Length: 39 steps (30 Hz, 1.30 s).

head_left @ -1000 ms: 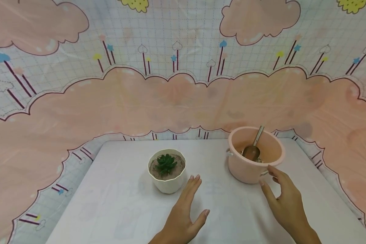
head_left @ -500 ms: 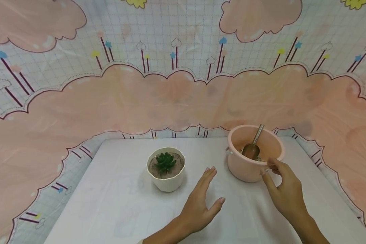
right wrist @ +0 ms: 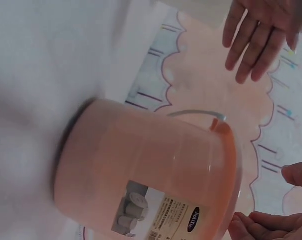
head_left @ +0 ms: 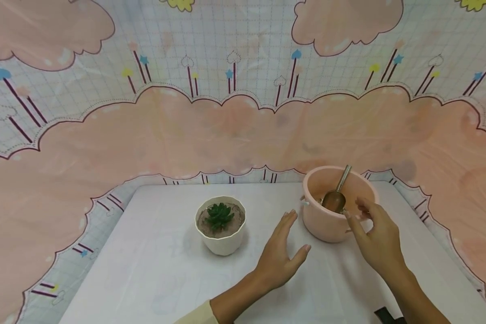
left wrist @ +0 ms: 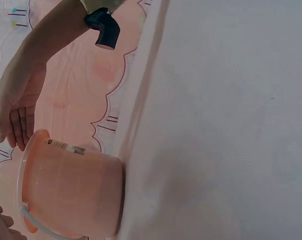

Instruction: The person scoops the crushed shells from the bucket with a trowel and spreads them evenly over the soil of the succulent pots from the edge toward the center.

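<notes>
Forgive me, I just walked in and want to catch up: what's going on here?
A person is reaching toward a pink bucket. The right hand is at its near rim, though firm contact is hard to tell. The left hand is open and apart from it. Inside, a metal scoop leans, held by neither hand. A potted plant stands to the left on the white table.
</notes>
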{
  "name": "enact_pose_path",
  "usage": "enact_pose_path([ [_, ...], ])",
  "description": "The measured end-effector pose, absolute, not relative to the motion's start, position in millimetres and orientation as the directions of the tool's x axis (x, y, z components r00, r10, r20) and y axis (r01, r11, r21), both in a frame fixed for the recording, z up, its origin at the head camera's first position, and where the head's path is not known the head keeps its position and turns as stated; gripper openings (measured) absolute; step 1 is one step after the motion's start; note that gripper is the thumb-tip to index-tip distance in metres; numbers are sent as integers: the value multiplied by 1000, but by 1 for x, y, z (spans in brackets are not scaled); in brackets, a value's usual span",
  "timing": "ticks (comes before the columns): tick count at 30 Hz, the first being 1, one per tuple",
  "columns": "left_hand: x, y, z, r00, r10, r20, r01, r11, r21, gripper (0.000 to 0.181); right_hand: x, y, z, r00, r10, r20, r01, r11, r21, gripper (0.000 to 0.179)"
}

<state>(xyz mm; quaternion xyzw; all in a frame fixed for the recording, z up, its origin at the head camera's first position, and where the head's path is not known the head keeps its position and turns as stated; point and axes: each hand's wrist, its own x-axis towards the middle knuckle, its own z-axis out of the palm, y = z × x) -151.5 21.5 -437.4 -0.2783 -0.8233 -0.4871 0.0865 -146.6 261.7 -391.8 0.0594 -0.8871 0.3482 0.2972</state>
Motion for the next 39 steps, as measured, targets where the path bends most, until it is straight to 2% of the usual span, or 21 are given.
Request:
enact_pose_path([
  [10,-176,42,-436,-848,336,411,522,384,762,72,-169,266,-385,-887,83,454,-261,721,-642,54],
  [16,-192,56,-430,-870,327,368,479,386,788,74,-185,268,-379,-922,63,381,-229,705,-671,57],
  [26,-210,73,-433,-888,303,346,452,439,776,82,-222,276,-367,-980,62,190,-84,734,-674,68],
  [31,-213,77,-434,-898,287,333,434,456,777,85,-238,285,-360,-993,54,107,-32,741,-671,72],
  [39,-214,80,-436,-902,251,352,431,471,769,82,-256,295,-359,-997,59,59,7,760,-650,70],
])
